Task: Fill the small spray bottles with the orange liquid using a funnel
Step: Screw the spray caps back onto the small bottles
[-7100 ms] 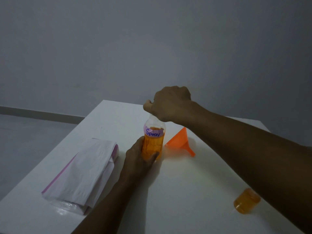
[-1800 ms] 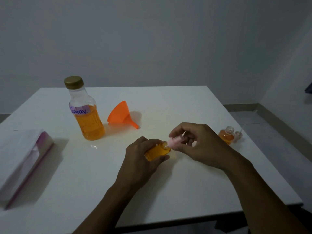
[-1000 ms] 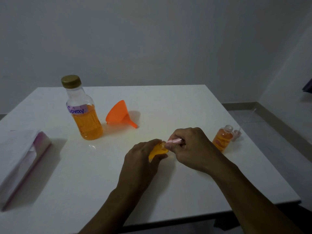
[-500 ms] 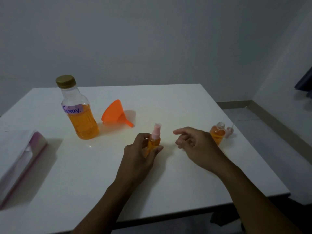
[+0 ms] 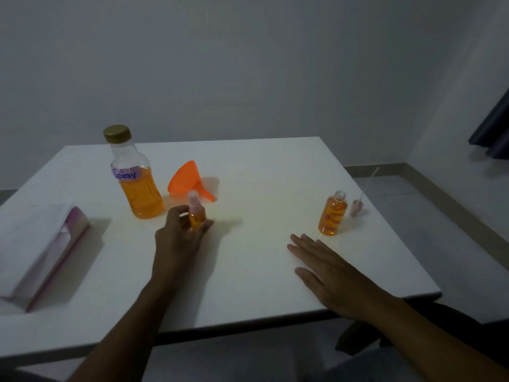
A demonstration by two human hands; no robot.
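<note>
The left hand [image 5: 179,238] curls around a capped small spray bottle [image 5: 196,213] standing mid-tabletop [image 5: 261,260]; the right hand [image 5: 327,268] lies flat and spread, empty. A second small bottle [image 5: 332,215] stands open near the right edge, nearly full, with its pump [image 5: 356,206] beside it. Both look light, smooth and easily tipped: grip the body. The big bottle [image 5: 137,183], capped, is about half full, with the funnel [image 5: 187,183] lying beside it.
</note>
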